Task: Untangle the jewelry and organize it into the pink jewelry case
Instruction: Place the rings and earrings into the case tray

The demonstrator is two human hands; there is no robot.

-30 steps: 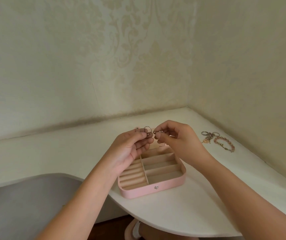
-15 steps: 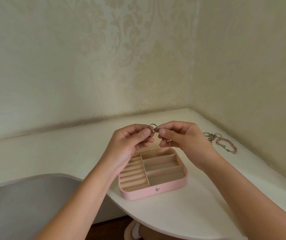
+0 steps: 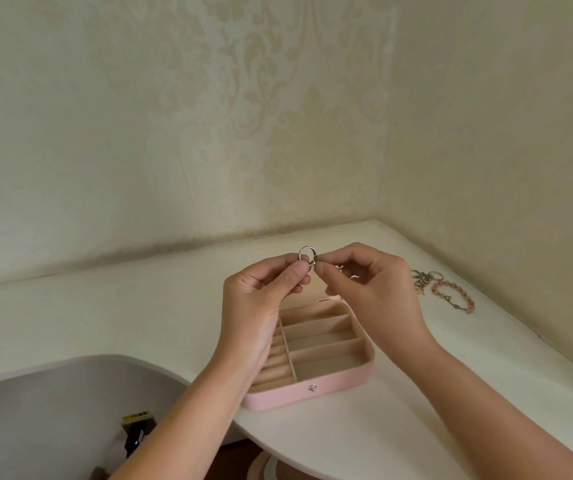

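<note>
head view: the open pink jewelry case (image 3: 313, 393) sits by the curved front edge of the table (image 3: 347, 441). above it the left hand (image 3: 254, 306) pinches a silver ring (image 3: 307, 253) between thumb and fingers; the right hand (image 3: 371, 292) pinches a small metal piece (image 3: 318, 260) touching the ring. a pink bead bracelet (image 3: 453, 296) and a chain cluster (image 3: 421, 280) lie near the right edge.

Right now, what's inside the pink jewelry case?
Only bare beige dividers and ring slots show in the pink jewelry case. The left hand covers its back-left part, so that is unknown.
</note>
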